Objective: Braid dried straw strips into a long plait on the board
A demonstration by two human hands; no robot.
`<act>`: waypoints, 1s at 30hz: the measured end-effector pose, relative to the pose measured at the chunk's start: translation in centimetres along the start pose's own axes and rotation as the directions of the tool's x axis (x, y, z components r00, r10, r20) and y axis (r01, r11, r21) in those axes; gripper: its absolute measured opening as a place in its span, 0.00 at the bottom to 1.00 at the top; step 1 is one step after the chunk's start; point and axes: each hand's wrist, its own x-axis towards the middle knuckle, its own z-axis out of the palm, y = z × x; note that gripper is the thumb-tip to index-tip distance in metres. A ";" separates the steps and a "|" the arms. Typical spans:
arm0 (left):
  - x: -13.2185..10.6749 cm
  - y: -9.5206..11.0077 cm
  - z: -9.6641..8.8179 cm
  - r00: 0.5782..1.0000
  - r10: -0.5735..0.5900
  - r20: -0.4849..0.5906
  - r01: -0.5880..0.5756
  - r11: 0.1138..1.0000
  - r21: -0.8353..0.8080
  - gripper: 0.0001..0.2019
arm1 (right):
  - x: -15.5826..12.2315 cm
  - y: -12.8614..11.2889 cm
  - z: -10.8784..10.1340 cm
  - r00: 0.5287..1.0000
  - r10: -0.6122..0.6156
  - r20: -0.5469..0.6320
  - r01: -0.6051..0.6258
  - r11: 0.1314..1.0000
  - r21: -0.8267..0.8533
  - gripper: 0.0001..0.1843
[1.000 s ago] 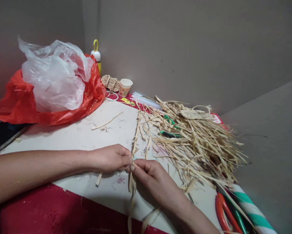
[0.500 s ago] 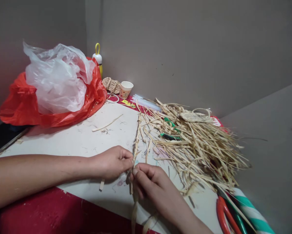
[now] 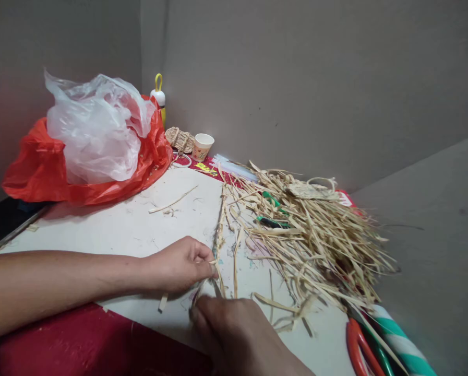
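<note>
The cord is pinched mid-frame, with strands trailing below it.
From where I stand, the right hand at bottom centre is blurred and hides its own fingertips, so I can't tell how closed it is or whether it has a strand. The left hand, left of centre, is closed to a pinch on the cord, which runs up the middle of the frame. Should that pinch slacken, the twist could loosen; a hard tug might split a dry-looking strand. At lower right, the red handle is cut off by the frame's edge. The straw heap, right of centre, could snag the cord with stray strips; it half buries a green thing. Upper left, the red bag hides part of the bottle.
</note>
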 end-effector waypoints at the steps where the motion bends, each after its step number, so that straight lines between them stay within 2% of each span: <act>1: 0.0 0.1 -0.1 1.000 -0.002 0.005 0.002 1.000 -0.006 0.08 | -0.7 -0.5 -0.5 0.999 0.006 0.042 -0.003 0.997 -0.071 0.15; 3: -0.1 0.1 -0.3 1.000 -0.004 0.024 0.005 1.000 -0.024 0.08 | -1.7 -1.2 -1.8 1.000 0.014 0.025 -0.011 0.994 -0.113 0.17; 4: -0.1 0.1 -0.4 0.999 0.001 0.034 0.000 0.999 -0.040 0.08 | -1.9 -1.3 -2.6 1.000 -0.008 -0.029 0.005 0.995 -0.097 0.19; 5: -0.1 0.2 -0.5 0.999 0.010 0.042 -0.008 0.998 -0.057 0.08 | -1.8 -1.2 -3.3 0.989 -0.026 -0.142 0.015 0.997 -0.079 0.21; 7: -0.1 0.2 -0.6 0.999 0.019 0.044 -0.015 0.996 -0.087 0.09 | -0.8 -0.5 -4.3 0.894 -0.055 -0.444 0.045 0.998 -0.033 0.22; 8: -0.1 0.2 -0.6 0.999 0.020 0.038 -0.016 0.995 -0.099 0.09 | -0.1 0.0 -4.6 0.864 -0.048 -0.501 0.057 0.998 0.002 0.21; 10: 0.0 0.2 -0.5 0.998 0.031 0.051 -0.024 0.992 -0.125 0.09 | 1.3 0.9 -4.5 0.913 -0.041 -0.407 0.095 0.989 0.114 0.19; 12: 0.1 0.1 -0.4 0.992 0.073 0.105 -0.056 0.986 -0.156 0.10 | 2.2 1.5 -3.7 0.975 -0.049 -0.215 0.104 0.961 0.256 0.19; 14: 0.1 -0.1 -0.4 0.986 0.100 0.133 -0.079 0.984 -0.159 0.11 | 2.6 1.8 -2.9 0.996 -0.035 -0.088 0.066 0.920 0.386 0.20; 16: 0.1 -0.3 -0.5 0.989 0.090 0.115 -0.077 0.991 -0.108 0.11 | 2.8 2.0 -2.5 1.000 0.002 -0.023 0.009 0.886 0.464 0.21; 18: 0.0 -0.4 -0.6 0.992 0.092 0.091 -0.091 0.996 -0.017 0.10 | 2.8 2.3 -2.5 1.000 0.021 0.019 -0.027 0.863 0.504 0.22; 20: -0.1 -0.4 -0.7 0.987 0.145 0.070 -0.152 0.982 0.116 0.10 | 3.0 2.7 -2.7 0.998 0.012 0.062 -0.045 0.831 0.554 0.23; 22: -0.3 -0.2 -0.7 0.978 0.203 0.035 -0.205 0.939 0.277 0.09 | 3.3 2.9 -2.8 0.995 0.014 0.103 -0.077 0.769 0.634 0.23; 25: -0.6 -0.1 -0.8 0.977 0.212 0.022 -0.199 0.867 0.456 0.09 | 3.6 3.0 -2.4 0.990 0.080 0.116 -0.139 0.699 0.701 0.22; 27: -0.8 0.0 -0.8 0.982 0.182 0.040 -0.179 0.861 0.476 0.10 | 3.7 2.8 -2.0 0.989 0.127 0.070 -0.140 0.706 0.695 0.21; 30: -1.1 0.3 -0.7 0.995 0.060 0.082 -0.086 0.925 0.370 0.10 | 3.6 2.3 -1.4 0.987 0.159 -0.016 -0.108 0.736 0.669 0.20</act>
